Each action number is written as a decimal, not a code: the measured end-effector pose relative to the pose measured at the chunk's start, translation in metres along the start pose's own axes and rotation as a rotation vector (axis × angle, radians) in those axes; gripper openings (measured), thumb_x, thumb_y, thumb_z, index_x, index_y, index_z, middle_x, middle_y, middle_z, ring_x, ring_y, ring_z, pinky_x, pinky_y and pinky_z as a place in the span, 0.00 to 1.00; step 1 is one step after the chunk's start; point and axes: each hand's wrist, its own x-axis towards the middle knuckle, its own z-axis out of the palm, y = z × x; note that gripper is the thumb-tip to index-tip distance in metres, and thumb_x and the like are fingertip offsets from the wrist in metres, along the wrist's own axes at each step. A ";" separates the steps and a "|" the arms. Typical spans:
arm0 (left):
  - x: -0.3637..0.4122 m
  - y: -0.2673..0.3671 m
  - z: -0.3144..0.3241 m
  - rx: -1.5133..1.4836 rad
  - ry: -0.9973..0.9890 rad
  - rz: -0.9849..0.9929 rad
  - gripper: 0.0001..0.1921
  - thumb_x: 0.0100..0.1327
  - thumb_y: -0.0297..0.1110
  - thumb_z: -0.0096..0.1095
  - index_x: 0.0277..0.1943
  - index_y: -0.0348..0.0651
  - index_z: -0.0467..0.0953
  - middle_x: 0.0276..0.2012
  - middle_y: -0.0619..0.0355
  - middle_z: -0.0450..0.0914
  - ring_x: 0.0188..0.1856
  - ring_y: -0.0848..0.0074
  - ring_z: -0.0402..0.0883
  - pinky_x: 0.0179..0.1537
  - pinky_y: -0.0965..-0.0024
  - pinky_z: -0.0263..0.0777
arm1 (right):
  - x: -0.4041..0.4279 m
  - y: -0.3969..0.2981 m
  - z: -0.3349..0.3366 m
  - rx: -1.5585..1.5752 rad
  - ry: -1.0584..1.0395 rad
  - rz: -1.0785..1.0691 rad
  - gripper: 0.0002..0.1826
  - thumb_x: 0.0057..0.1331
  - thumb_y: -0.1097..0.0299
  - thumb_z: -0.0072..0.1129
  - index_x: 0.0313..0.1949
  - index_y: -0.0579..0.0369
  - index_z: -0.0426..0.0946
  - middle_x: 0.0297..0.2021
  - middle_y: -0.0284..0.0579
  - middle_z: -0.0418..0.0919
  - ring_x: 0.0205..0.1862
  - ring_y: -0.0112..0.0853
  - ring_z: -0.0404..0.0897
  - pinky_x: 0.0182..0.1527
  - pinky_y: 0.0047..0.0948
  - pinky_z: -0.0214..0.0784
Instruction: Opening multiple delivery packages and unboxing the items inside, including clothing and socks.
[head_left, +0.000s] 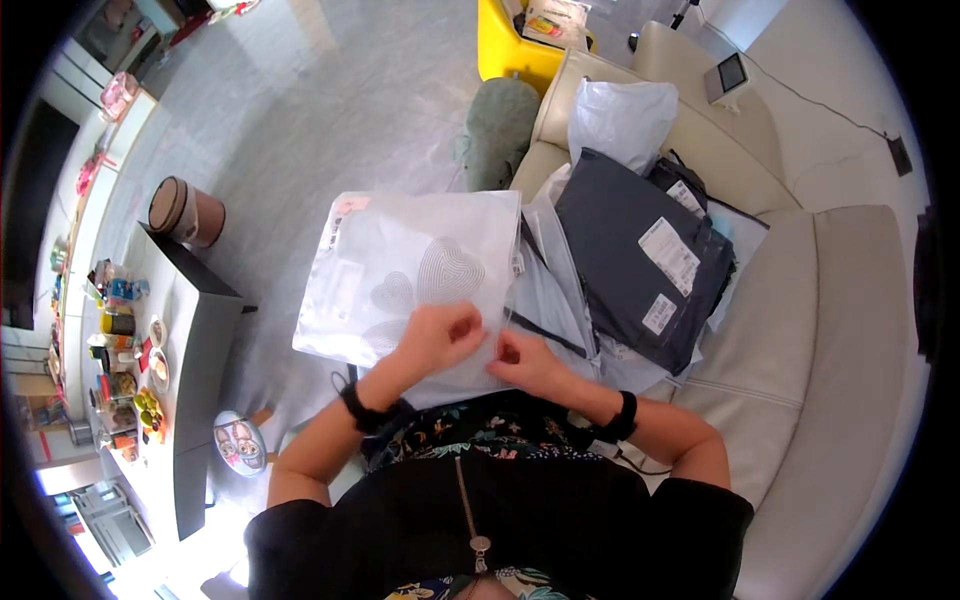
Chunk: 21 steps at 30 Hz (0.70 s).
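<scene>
A white plastic mailer bag (390, 247) printed with line-drawn hearts lies across my lap. My left hand (444, 337), its fingers curled, pinches the bag near its right edge. Just to the right, my right hand (531, 364) pinches the same edge, fingertips close to those of the left. More pale plastic bags (555, 300) lie under and beside it. A dark grey mailer bag (622, 255) with white labels rests on the pile to the right, and a crumpled white bag (622, 124) sits behind it.
The pile leans on a cream leather sofa (772, 322). A green cushion (499, 127) and a yellow chair (517, 56) stand ahead. To the left are a table (196, 330) with several jars and dishes, a brown lidded bin (199, 214) and a small round stool (240, 442).
</scene>
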 end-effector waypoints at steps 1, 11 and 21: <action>-0.009 0.005 -0.009 0.117 -0.180 0.146 0.10 0.60 0.34 0.67 0.39 0.40 0.74 0.25 0.56 0.78 0.24 0.72 0.80 0.26 0.68 0.73 | 0.000 -0.010 -0.002 0.001 0.000 0.001 0.15 0.60 0.63 0.67 0.36 0.58 0.70 0.25 0.39 0.78 0.26 0.26 0.78 0.27 0.29 0.69; -0.034 0.015 0.015 0.443 -0.080 0.506 0.12 0.49 0.35 0.70 0.31 0.46 0.71 0.26 0.59 0.74 0.28 0.64 0.78 0.27 0.63 0.71 | -0.009 -0.052 -0.010 0.388 0.011 0.207 0.20 0.64 0.72 0.61 0.53 0.56 0.65 0.24 0.34 0.74 0.22 0.21 0.74 0.22 0.20 0.63; -0.045 0.045 0.006 0.130 -0.439 0.733 0.12 0.54 0.32 0.68 0.25 0.45 0.68 0.22 0.59 0.70 0.22 0.65 0.74 0.22 0.64 0.65 | 0.052 -0.016 -0.096 0.142 0.302 0.196 0.27 0.60 0.72 0.64 0.56 0.61 0.66 0.21 0.37 0.76 0.18 0.23 0.72 0.20 0.25 0.66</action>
